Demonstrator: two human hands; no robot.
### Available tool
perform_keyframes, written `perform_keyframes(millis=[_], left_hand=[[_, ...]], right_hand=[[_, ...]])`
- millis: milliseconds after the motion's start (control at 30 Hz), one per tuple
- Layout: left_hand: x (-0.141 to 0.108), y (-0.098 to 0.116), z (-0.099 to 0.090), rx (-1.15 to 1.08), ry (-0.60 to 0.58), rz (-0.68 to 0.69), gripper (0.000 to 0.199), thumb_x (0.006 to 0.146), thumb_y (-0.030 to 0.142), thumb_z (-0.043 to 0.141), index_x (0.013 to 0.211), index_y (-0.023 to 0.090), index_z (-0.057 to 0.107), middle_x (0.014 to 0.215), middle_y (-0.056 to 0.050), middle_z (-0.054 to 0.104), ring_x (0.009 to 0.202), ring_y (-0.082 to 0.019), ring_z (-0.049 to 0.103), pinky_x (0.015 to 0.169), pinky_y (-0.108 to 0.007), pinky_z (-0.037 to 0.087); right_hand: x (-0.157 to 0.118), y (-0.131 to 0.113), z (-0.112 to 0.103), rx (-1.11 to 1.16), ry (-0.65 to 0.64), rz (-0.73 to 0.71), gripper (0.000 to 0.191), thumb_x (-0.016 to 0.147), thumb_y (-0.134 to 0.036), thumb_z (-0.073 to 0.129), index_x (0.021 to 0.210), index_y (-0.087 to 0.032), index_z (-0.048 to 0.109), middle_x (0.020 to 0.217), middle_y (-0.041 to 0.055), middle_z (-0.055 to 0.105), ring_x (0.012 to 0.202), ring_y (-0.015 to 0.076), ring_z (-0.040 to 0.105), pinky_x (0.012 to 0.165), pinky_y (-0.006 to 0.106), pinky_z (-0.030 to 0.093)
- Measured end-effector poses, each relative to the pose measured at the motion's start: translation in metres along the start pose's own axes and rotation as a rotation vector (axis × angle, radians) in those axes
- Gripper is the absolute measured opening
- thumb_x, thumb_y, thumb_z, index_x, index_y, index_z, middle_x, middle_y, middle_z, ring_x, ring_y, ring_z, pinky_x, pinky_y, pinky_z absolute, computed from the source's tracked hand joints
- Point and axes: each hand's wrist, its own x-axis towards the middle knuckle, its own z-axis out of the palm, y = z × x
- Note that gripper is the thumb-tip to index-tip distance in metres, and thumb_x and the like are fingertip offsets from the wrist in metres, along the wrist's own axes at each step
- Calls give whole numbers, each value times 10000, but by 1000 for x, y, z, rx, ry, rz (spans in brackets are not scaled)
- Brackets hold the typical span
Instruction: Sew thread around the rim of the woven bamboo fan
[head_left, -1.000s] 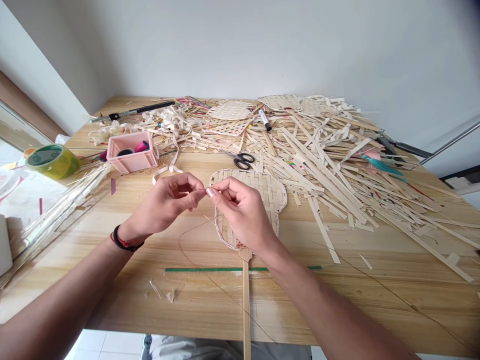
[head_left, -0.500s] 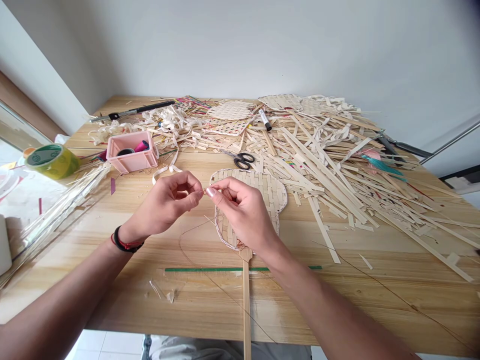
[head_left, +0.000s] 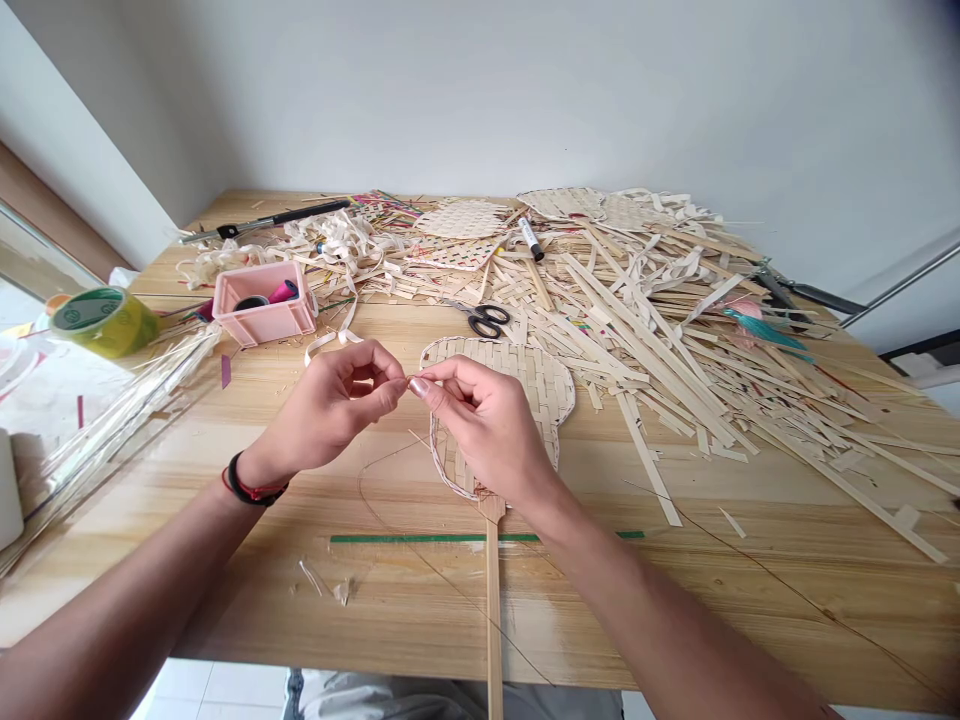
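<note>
My left hand [head_left: 330, 408] and my right hand [head_left: 484, 425] meet above the table, their fingertips pinching a thin brown thread [head_left: 409, 381]. Below my right hand lies a woven bamboo fan [head_left: 529, 372], its rim bound with reddish thread. My right palm and wrist hide the fan's lower middle. Its flat wooden handle [head_left: 493, 620] runs toward me across the table edge. A loose length of thin thread [head_left: 371, 490] curves over the wood beside the fan.
A wooden table [head_left: 247, 600] holds a heap of bamboo strips [head_left: 645, 340], black-handled scissors [head_left: 486, 320], a pink plastic box [head_left: 264, 318], a yellow-green tape roll [head_left: 105, 322], a black marker [head_left: 531, 240], a green strip [head_left: 450, 537] and woven pieces [head_left: 461, 220].
Both hands stay almost in place, with only small finger shifts at the pinch. The fan and the things on the table have not moved.
</note>
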Motion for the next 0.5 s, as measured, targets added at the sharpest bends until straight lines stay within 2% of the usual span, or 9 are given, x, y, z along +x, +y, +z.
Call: perform_keyframes(millis=[400,500], left_hand=[[1,-3,-1,27,3,4,171,966,304,706,981,142,759,859,-32,688,712,-118,604,618,-225,517],[2,-4,-1,40,-4,-3,177,942,312,744,951,140,786,838,-37,711,696,-115,601,608,-220,508]], right_hand=[[2,0,-3,104,-24,82,265,959,-437,702,959,-174,735,654,-47,477,576,104,364,500,271,274],[3,0,-4,136,-28,104,275,949,-450,713,941,-176,728,633,-60,437,561,99,334,492,271,257]])
